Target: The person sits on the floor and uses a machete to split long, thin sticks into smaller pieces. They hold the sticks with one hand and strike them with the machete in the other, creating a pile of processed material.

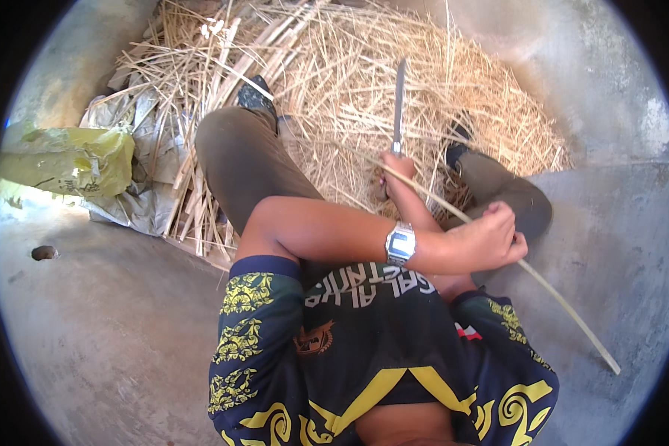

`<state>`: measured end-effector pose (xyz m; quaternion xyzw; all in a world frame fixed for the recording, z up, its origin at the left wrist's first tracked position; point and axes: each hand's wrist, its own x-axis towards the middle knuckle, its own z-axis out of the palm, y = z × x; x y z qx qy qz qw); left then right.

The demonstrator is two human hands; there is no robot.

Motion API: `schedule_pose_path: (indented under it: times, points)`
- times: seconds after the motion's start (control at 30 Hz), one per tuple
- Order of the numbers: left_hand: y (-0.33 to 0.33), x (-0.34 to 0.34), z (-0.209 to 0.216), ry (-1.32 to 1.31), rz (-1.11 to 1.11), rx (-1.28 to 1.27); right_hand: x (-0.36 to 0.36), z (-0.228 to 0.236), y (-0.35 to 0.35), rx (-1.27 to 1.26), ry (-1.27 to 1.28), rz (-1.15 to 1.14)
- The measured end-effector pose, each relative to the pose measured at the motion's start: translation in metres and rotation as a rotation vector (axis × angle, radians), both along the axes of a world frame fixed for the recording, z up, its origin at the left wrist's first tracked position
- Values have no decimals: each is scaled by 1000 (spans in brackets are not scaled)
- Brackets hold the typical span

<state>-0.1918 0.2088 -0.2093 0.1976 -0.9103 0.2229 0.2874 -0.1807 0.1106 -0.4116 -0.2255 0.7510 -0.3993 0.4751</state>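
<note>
My left arm, with a silver watch at the wrist, crosses my body toward the right. My left hand is closed around a long thin pale bamboo strip. One end of the strip hangs toward the lower right; the other runs up and left past the knife. Farther forward, my right hand grips a long-bladed knife, its blade pointing away from me. The strip passes close to the base of the blade; whether they touch I cannot tell. My right forearm is partly hidden beneath the left.
A large heap of straw-like shavings and split strips spreads ahead, between and beyond my bent legs. To the left lie a crumpled yellow sack and grey sacking. The concrete floor has a small hole.
</note>
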Motion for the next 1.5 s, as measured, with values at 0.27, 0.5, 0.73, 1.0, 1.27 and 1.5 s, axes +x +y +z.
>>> schedule_pose_path:
  times: [0.27,0.5,0.73,1.0,1.27,1.5]
  points:
    - [5,13,3,-187,63,-32,5,10,1,64,-22,47]
    - [4,7,1,-176,42,9,-1,0,0,47,-78,38]
    - [6,8,1,-156,48,22,1,-5,-2,47,-76,41]
    - [3,9,3,-143,38,36,1,8,2,81,-53,98]
    - [-84,37,40,177,84,259,-3,-6,2,-80,-254,60]
    - [-189,210,112,668,400,165,11,33,7,-85,-278,123]
